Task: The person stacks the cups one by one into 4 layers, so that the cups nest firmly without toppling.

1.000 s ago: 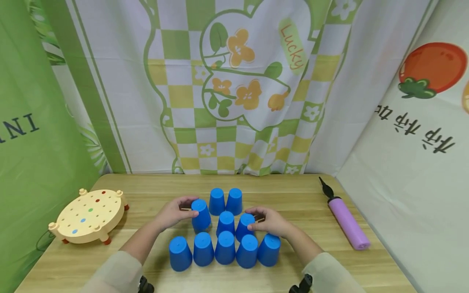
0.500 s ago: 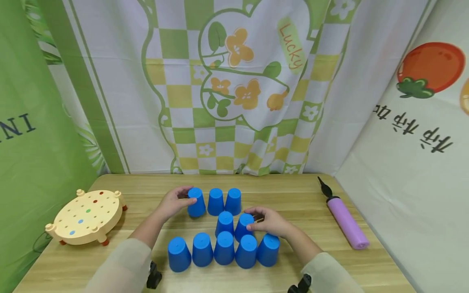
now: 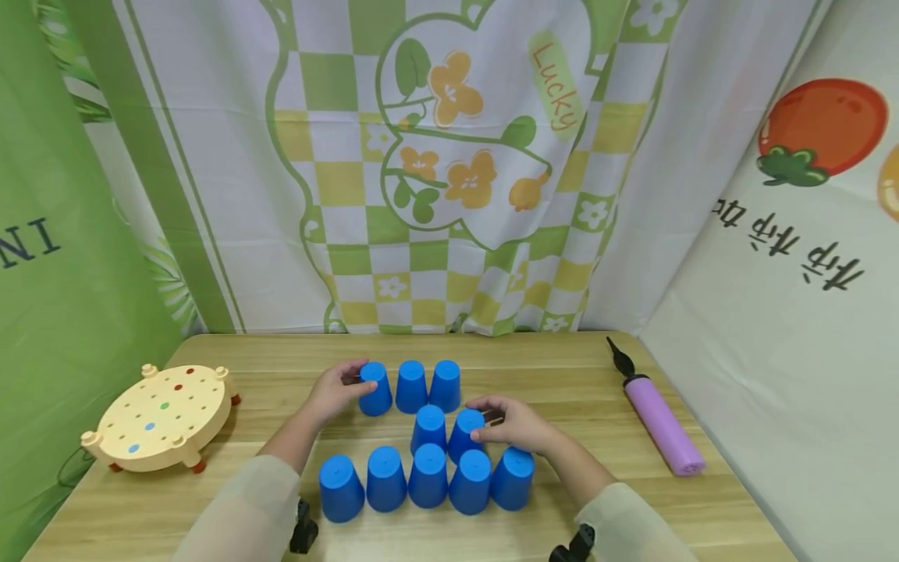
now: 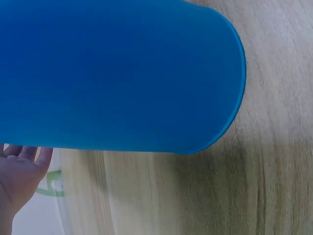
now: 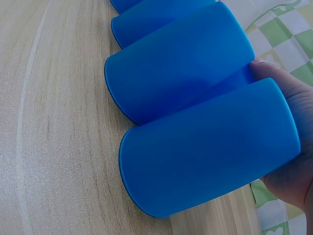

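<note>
In the head view, 10 blue cups (image 3: 428,476) stand upside down on the tabletop (image 3: 562,375) in rows of 3, 2 and 5. The left hand (image 3: 339,392) grasps the back row's leftmost cup (image 3: 375,389); the right hand (image 3: 516,424) grasps the middle row's right cup (image 3: 467,434). In the left wrist view, 1 cup looms large. In the right wrist view, cups partly hide the right hand.

A round, cream, four-legged board (image 3: 156,428) is standing at left on the light wood-grain table (image 3: 562,375). A purple cylindrical black-nozzled pump (image 3: 663,425) is lying at right. A green-yellow-white checkered fabric curtain (image 3: 449,187) is hanging behind.
</note>
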Demonstrator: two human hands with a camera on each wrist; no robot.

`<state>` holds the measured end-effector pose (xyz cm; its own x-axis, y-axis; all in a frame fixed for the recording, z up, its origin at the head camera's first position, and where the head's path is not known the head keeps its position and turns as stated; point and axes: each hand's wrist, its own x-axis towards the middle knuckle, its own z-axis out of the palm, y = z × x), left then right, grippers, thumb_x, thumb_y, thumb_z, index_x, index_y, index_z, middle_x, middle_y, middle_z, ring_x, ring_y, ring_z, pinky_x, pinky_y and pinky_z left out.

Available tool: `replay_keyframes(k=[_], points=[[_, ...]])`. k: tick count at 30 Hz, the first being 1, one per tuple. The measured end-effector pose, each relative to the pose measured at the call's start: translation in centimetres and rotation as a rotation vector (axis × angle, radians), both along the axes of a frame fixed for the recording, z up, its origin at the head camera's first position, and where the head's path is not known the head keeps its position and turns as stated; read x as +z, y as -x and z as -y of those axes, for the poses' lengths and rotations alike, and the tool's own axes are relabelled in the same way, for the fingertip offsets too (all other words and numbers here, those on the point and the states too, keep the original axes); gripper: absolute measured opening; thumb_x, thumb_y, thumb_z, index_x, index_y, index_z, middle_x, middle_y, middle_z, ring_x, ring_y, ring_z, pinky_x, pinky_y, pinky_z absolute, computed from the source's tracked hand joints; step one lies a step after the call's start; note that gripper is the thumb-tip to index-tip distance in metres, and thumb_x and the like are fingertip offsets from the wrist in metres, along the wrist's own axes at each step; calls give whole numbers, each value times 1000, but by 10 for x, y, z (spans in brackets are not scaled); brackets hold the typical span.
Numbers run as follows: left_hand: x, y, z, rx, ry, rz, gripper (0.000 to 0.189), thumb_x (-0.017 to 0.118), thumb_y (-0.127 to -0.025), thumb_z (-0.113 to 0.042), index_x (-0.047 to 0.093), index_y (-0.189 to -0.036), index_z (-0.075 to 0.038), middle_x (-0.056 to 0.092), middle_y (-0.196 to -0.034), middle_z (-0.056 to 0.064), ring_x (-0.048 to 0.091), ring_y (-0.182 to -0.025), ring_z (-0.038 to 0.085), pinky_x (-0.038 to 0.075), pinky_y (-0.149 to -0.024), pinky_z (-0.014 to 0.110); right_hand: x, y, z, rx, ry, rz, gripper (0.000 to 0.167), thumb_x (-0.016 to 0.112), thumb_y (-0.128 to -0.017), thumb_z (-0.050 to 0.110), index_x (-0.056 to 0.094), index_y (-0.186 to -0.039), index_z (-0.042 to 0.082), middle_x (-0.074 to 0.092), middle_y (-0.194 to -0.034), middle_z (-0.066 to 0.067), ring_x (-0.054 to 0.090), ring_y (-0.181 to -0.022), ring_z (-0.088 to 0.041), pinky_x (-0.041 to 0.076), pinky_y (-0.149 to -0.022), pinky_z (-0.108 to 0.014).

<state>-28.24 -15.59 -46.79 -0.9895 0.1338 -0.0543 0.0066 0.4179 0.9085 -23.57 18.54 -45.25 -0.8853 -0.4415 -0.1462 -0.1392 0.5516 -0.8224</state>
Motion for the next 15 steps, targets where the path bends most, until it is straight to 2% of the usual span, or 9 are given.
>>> replay_keyframes(k=[9,15], points=[[-2,1,-3,-3,17,3,59,66,-95,-25,44,-145,-2,53,-141,21,52,-128,38,44,-107,52,1,-1,0,-1,10,1,50,75,-87,29,60,-131,10,65,-124,-10,59,-112,-27,52,-94,-49],[-2,0,-4,4,22,10,59,66,-95,-25,44,-145,-3,53,-140,22,52,-128,38,44,-107,52,1,1,-4,-24,40,20,53,75,-87,30,59,-133,9,65,-125,-11,60,-112,-27,54,-92,-43]])
